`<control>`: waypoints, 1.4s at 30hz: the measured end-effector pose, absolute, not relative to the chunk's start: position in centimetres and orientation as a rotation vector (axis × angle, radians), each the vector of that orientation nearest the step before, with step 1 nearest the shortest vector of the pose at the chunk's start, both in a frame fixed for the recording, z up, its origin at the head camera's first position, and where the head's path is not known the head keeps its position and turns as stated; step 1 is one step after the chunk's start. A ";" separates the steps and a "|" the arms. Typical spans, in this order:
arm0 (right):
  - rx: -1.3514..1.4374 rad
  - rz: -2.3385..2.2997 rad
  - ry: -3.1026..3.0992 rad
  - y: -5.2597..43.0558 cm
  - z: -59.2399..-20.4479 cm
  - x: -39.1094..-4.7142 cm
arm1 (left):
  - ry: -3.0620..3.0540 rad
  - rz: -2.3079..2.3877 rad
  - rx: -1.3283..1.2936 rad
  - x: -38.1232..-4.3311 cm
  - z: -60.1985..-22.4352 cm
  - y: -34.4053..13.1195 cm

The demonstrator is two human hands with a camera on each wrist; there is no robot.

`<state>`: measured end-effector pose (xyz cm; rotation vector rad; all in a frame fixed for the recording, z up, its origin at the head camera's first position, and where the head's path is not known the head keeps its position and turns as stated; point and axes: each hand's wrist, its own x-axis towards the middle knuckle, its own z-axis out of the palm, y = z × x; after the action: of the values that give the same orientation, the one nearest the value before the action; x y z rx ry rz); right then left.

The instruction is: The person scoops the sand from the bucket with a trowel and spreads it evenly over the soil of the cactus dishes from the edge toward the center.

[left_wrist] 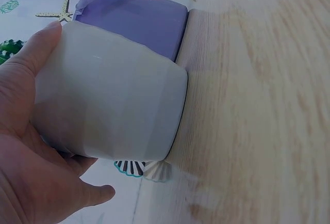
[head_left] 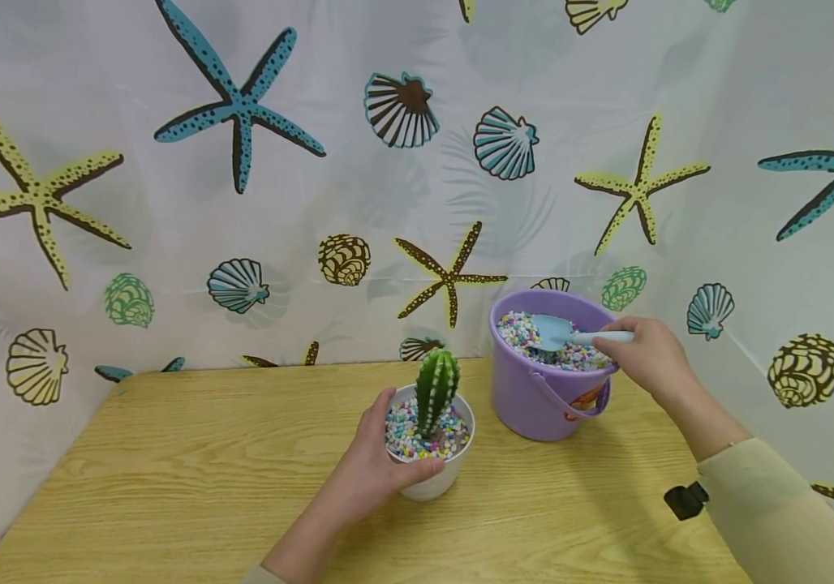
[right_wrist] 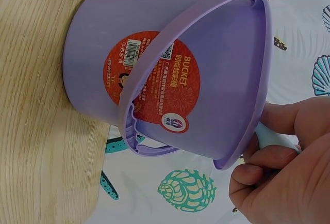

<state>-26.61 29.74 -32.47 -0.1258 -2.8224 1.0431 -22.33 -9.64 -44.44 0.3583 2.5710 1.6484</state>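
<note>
A green cactus [head_left: 436, 391] stands upright in a white flowerpot [head_left: 429, 488] filled round it with small multicoloured pebbles [head_left: 406, 438]. My left hand [head_left: 371, 464] holds this pot from its left side, thumb at the near rim. In the left wrist view the pot [left_wrist: 111, 95] sits on the table with the hand's fingers partly hidden behind it. With my right hand [head_left: 649, 357] I grip the handle of a light blue scoop [head_left: 552, 332]. Its blade lies among the pebbles inside a purple bucket [head_left: 522, 405], near the top.
The bucket's handle [right_wrist: 154, 53] hangs down on its near side, across a red label [right_wrist: 167, 95]. Both containers share a wooden table [head_left: 227, 454]. Behind it hangs a white curtain [head_left: 329, 195] printed with starfish and shells.
</note>
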 end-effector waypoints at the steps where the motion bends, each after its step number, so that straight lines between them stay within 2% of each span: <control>1: -0.126 1.043 -2.821 29.8 -32.5 -26.6 | 2.571 1.648 0.358 -22.3 -44.4 -9.6; 42: -0.237 1.255 -2.671 31.1 -33.4 -24.4 | 2.581 1.639 0.338 -22.3 -44.7 -9.6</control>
<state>-24.41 31.08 -33.44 -0.2371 -2.6713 1.2550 -22.33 -9.61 -44.68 0.3383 2.5805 1.6389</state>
